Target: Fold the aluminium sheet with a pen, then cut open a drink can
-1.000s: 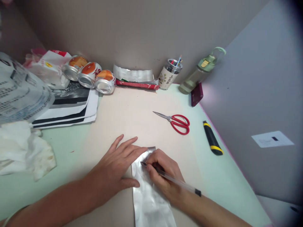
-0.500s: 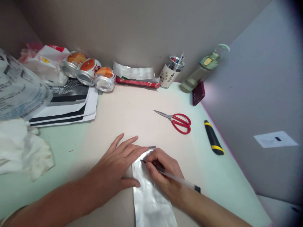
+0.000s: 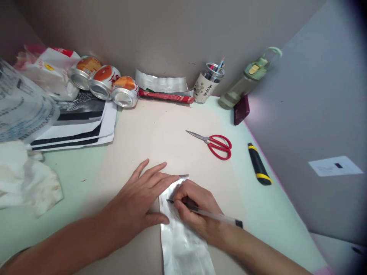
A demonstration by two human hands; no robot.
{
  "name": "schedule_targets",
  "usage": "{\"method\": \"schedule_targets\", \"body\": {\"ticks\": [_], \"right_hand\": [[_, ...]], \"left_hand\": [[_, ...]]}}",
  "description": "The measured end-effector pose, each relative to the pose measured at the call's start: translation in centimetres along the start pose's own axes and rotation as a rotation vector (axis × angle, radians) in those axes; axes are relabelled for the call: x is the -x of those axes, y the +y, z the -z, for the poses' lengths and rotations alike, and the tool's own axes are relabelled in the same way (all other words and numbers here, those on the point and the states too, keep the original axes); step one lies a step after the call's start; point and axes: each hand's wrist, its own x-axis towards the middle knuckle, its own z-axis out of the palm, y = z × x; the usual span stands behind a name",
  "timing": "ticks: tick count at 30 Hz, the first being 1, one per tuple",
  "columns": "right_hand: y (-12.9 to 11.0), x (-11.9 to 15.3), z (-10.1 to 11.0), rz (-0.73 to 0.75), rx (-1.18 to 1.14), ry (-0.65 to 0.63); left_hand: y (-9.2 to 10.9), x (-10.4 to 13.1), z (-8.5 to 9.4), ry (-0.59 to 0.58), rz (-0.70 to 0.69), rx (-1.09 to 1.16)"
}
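Observation:
A long silvery metal sheet (image 3: 183,248) lies on the pale board (image 3: 151,130), its far end between my hands. My left hand (image 3: 145,194) is open with fingers spread; its index fingertip and thumb rest on the sheet's left side. In my right hand (image 3: 196,210) is a pen (image 3: 220,217) with a clear barrel and black end cap. The pen's dark tip meets the sheet near its upper left edge. Beyond my hands lie scissors (image 3: 216,146) with red handles. What mark the tip leaves is too small to tell.
A black and yellow cutter (image 3: 259,165) lies at the right. Along the back are orange-and-white cans (image 3: 125,92), cut metal strips (image 3: 163,84), a pen jar (image 3: 205,88) and a green bottle (image 3: 239,88). Printed papers (image 3: 74,133) and a white cloth (image 3: 31,179) are at the left.
The pen tip has shifted slightly down and left on the metal sheet, with my right hand moving along. My left hand keeps its place on the sheet. The view has tilted slightly.

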Motion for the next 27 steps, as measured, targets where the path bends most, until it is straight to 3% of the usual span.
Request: {"method": "schedule_targets", "body": {"ticks": [9,27], "right_hand": [[-0.33,-0.06,0.61,0.027,-0.009,-0.079],[0.15,-0.12,0.00,0.018,0.070,0.036]], "left_hand": [[0.05,-0.07,0.12,-0.015,0.014,-0.008],[0.15,-0.04,0.01,0.007,0.010,0.015]]}}
